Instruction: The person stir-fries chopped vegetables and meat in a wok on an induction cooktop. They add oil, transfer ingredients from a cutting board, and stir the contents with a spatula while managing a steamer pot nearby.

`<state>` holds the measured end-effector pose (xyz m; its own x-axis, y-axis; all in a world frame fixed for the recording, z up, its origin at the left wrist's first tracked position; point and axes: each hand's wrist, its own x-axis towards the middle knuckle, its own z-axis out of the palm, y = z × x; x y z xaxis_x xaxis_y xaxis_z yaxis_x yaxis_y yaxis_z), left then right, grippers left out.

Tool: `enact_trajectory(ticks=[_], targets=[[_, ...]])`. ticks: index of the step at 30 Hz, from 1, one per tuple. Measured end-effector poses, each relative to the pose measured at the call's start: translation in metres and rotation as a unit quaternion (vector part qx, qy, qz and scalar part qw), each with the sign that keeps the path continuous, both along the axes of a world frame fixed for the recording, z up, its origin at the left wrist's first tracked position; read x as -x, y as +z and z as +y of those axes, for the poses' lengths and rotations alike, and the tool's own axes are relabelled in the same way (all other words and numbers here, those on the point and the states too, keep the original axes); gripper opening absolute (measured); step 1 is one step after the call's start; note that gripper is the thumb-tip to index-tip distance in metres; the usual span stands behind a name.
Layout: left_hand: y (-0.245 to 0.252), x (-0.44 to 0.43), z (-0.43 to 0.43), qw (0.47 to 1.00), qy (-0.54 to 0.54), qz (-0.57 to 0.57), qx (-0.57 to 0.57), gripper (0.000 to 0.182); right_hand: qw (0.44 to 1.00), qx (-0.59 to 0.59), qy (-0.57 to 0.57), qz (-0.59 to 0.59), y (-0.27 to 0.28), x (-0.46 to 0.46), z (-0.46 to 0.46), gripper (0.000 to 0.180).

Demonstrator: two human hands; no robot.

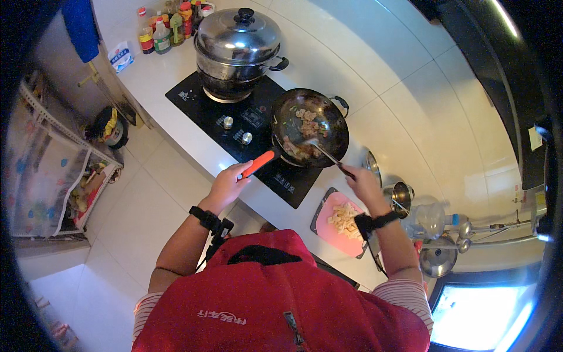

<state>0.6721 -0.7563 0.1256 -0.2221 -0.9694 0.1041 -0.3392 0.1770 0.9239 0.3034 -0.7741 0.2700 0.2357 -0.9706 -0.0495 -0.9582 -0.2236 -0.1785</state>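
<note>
My left hand (229, 184) is closed around the orange and black handle of a dark wok (329, 110), which sits on the right side of a black glass cooktop (193, 105). In my right hand (364, 182) is a metal spatula (326, 153) with a dark handle; its blade lies among the food in the wok. Pieces of browned meat (309, 126) with bits of green are spread over the wok's bottom. Close below my right hand, a pink cutting board (326, 223) holds a heap of pale cut strips (345, 219).
A large lidded steel steamer pot (235, 57) stands on the cooktop's left part. Sauce bottles (162, 36) crowd the back left corner. Right of the board are a metal bowl (401, 198), a clear plastic jug (430, 221) and a round steel lid (438, 257).
</note>
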Motion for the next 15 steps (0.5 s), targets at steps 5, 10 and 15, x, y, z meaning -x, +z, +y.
enact_trajectory(ticks=[5,10,15], targets=[[0.005,-0.006,-0.003,0.999,-0.022,0.003,-0.043,0.053,0.995,-0.073,-0.061,0.012,0.047,0.029,0.017,0.033],[0.001,-0.024,-0.015,0.984,-0.082,0.063,-0.146,0.053,0.991,0.001,-0.114,-0.070,-0.025,0.035,-0.040,0.031],[-0.027,-0.052,-0.033,0.971,-0.047,0.136,-0.192,0.045,0.984,0.060,-0.122,-0.118,-0.078,0.014,-0.064,0.036]])
